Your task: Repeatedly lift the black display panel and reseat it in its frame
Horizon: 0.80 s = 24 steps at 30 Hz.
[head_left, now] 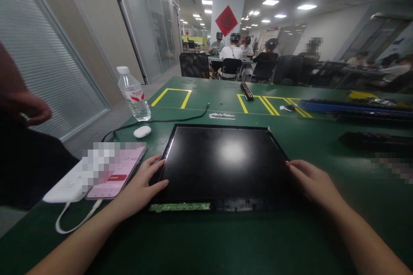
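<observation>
A black LCD panel (222,163) lies face up in front of me, light glaring on its screen. Along its near edge runs a green circuit board strip (180,207). My left hand (150,180) grips the panel's left edge, thumb over the top face and fingers along the side. At the right edge, my right hand (311,178) holds the frame with its fingers together; part of the grip is hidden.
On the green table (226,245) a smartphone (118,172) and a white power bank (69,182) lie left. Beyond them are a white earbud case (142,132), water bottle (134,96) and black cable (171,119). A bystander's hand (34,107) shows left. People sit farther back.
</observation>
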Each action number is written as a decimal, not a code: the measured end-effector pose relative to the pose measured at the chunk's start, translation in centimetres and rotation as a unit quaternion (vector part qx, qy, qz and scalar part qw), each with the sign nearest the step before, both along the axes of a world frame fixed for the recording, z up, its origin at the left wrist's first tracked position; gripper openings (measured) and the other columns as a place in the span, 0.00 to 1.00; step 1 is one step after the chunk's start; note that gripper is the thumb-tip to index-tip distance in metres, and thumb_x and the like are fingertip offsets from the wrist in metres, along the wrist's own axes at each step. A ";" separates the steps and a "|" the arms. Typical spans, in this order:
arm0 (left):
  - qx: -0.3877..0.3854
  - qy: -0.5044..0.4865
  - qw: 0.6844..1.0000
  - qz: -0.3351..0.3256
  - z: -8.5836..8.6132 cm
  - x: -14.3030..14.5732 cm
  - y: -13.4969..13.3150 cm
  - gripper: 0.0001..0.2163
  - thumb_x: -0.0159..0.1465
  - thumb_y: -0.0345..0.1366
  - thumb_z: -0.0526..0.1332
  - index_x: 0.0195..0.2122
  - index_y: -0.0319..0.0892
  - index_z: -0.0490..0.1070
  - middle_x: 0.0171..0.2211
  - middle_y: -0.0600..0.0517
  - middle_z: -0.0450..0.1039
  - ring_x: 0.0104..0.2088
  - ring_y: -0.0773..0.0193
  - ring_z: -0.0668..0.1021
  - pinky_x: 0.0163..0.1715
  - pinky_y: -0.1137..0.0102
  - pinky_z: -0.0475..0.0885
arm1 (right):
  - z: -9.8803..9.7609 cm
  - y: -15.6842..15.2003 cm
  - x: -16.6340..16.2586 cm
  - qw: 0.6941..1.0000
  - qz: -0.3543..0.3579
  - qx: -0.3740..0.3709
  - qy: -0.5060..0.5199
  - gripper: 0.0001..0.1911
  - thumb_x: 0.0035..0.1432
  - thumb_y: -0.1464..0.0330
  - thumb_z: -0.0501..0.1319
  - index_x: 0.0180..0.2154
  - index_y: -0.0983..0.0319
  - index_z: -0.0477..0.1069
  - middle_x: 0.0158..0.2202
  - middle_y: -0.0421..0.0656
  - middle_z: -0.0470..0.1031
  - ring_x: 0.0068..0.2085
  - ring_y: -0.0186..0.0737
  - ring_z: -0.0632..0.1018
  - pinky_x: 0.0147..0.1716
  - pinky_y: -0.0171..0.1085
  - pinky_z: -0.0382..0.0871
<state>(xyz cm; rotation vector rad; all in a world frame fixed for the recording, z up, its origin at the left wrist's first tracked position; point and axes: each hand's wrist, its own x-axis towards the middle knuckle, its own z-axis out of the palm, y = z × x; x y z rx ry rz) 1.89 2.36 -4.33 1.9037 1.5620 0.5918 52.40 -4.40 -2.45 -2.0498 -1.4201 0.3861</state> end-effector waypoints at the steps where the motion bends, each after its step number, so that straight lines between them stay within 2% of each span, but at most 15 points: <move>1: -0.002 -0.025 1.000 -0.007 0.1 -0.2 -0.1 0.35 0.62 0.53 0.63 0.68 0.43 0.69 0.74 0.37 0.60 0.73 0.36 0.66 0.70 0.44 0.63 | 0.0 0.0 0.0 1.000 0.002 0.000 0.000 0.23 0.57 0.49 0.60 0.40 0.56 0.84 0.39 0.47 0.86 0.37 0.51 0.83 0.30 0.44 0.76; 3: 0.003 -0.070 0.997 -0.022 0.5 -0.7 -0.2 0.35 0.63 0.54 0.64 0.69 0.47 0.67 0.73 0.40 0.63 0.71 0.39 0.70 0.67 0.46 0.68 | -0.1 -0.1 0.1 1.000 0.004 -0.002 0.000 0.23 0.57 0.49 0.60 0.41 0.56 0.84 0.39 0.47 0.86 0.37 0.51 0.83 0.30 0.44 0.77; 5: 0.022 -0.069 0.997 -0.040 1.2 -1.2 -0.5 0.32 0.63 0.55 0.65 0.67 0.51 0.69 0.72 0.42 0.65 0.69 0.39 0.72 0.64 0.46 0.72 | -0.1 -0.1 0.2 1.000 0.009 -0.005 0.004 0.22 0.57 0.49 0.60 0.41 0.56 0.84 0.39 0.47 0.86 0.37 0.51 0.83 0.30 0.44 0.77; 8: 0.063 0.019 0.995 -0.077 2.3 -1.7 -0.8 0.28 0.63 0.55 0.67 0.62 0.52 0.75 0.71 0.44 0.68 0.70 0.35 0.69 0.65 0.42 0.69 | -0.2 -0.1 0.3 1.000 0.013 -0.007 0.006 0.22 0.57 0.48 0.61 0.41 0.55 0.84 0.38 0.46 0.86 0.36 0.50 0.83 0.30 0.45 0.77; 11: 0.073 0.075 0.987 -0.125 2.9 -2.0 -1.0 0.26 0.63 0.51 0.69 0.61 0.54 0.77 0.72 0.45 0.68 0.70 0.37 0.70 0.67 0.43 0.68 | -0.2 -0.1 0.2 1.000 0.010 -0.012 0.004 0.23 0.57 0.48 0.61 0.42 0.55 0.84 0.38 0.47 0.86 0.35 0.51 0.83 0.29 0.45 0.76; 15: 0.071 0.079 0.982 -0.154 2.6 -2.5 -0.8 0.26 0.62 0.53 0.71 0.62 0.58 0.78 0.71 0.48 0.71 0.67 0.39 0.75 0.64 0.47 0.73 | 0.0 0.0 0.0 1.000 0.000 -0.013 0.000 0.23 0.56 0.48 0.60 0.40 0.55 0.84 0.40 0.48 0.86 0.36 0.52 0.83 0.29 0.45 0.75; 20: 0.088 0.101 0.980 -0.145 2.1 -3.6 -0.4 0.28 0.59 0.59 0.71 0.60 0.59 0.80 0.71 0.48 0.71 0.67 0.36 0.74 0.65 0.43 0.71 | 0.1 0.0 -0.1 1.000 -0.008 -0.026 0.003 0.25 0.55 0.47 0.60 0.41 0.56 0.84 0.41 0.49 0.85 0.38 0.54 0.83 0.31 0.46 0.76; 24: 0.082 0.115 0.977 -0.159 2.3 -3.9 -0.2 0.27 0.60 0.58 0.71 0.59 0.59 0.80 0.69 0.48 0.73 0.65 0.38 0.76 0.65 0.44 0.71 | 0.0 0.0 0.0 1.000 0.006 -0.014 0.004 0.24 0.56 0.47 0.61 0.41 0.56 0.83 0.39 0.48 0.85 0.37 0.53 0.83 0.30 0.46 0.75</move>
